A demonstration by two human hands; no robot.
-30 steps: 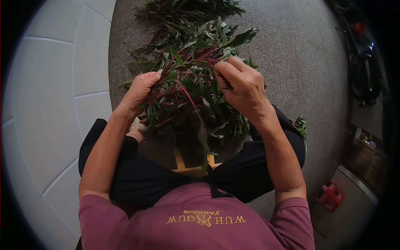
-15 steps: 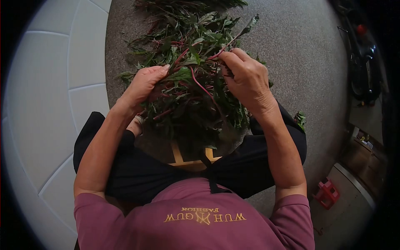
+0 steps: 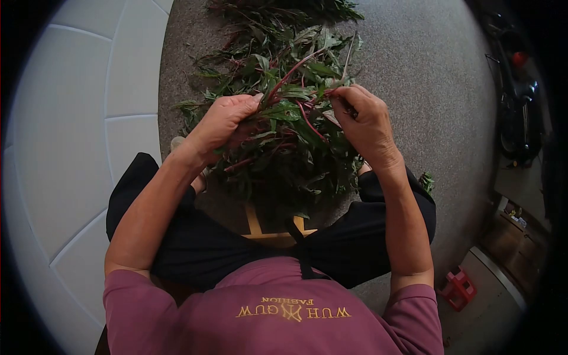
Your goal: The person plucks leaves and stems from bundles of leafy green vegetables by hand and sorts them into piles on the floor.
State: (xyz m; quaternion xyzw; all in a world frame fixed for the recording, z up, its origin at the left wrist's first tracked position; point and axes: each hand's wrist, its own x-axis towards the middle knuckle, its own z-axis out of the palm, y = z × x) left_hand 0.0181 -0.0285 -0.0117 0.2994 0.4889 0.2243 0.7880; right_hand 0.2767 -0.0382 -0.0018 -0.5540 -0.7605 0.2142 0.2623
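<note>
Both hands work on the greens at upper centre of frame. L hand (image 3: pixel 228 121), left of centre, is closed in a pinch, thumb against bent fingers, w/ a leafy sprig (image 3: pixel 293 72) caught at the thumb tip; the sprig's red stalk slants up & right from there. R hand (image 3: pixel 365 121), right of centre, is curled nearly closed, thumb & index together at a reddish stem (image 3: pixel 331 92). Dark bits show inside its curled fingers; can't tell what they are or whether they're gripped. Hands are apart, w/ leaves & a loose curved stalk (image 3: pixel 309 121) btwn them.

Main greens pile (image 3: pixel 322 168) lies on the grey floor (image 3: pixel 426 71), centre of frame, below & btwn the hands, running up toward the top edge, where a further heap (image 3: pixel 296 9) sits. A small green clump (image 3: pixel 426 182) is right of the knee; yellow wooden frame (image 3: pixel 272 238) shows lower centre.

Step in hand, prob.: handling single stems out of the pile, L steadying, R picking at them w/ fingertips. Next move, my read, calls for a firm L pinch, a light precise R one, & care not to drag tangled neighbours along or bruise leaves.
</note>
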